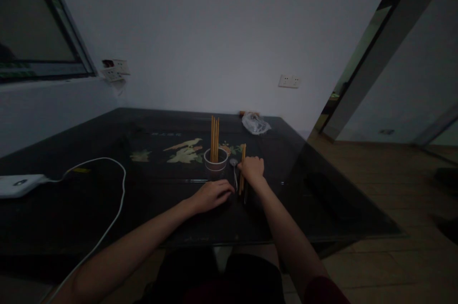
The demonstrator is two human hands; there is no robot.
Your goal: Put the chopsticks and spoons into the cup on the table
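A cup [215, 169] with a pale rim stands on the dark table, and several wooden chopsticks [214, 139] stand upright in it. To its right lies a metal spoon [235, 176], bowl pointing away from me. Beside the spoon are more wooden chopsticks [242, 185], and a thin dark utensil [245, 194] shows near their lower ends. My right hand [252, 169] is closed at these chopsticks, its fingertips partly hidden. My left hand [213, 195] rests on the table before the cup, fingers loosely stretched, their tips near the spoon's handle.
A crumpled clear plastic bag [255, 123] lies at the table's back edge. On the left, a white device [21, 184] trails a white cable [123, 184] toward me. The dark table [161, 223] meets a wall with sockets [289, 81]; its right edge borders the floor.
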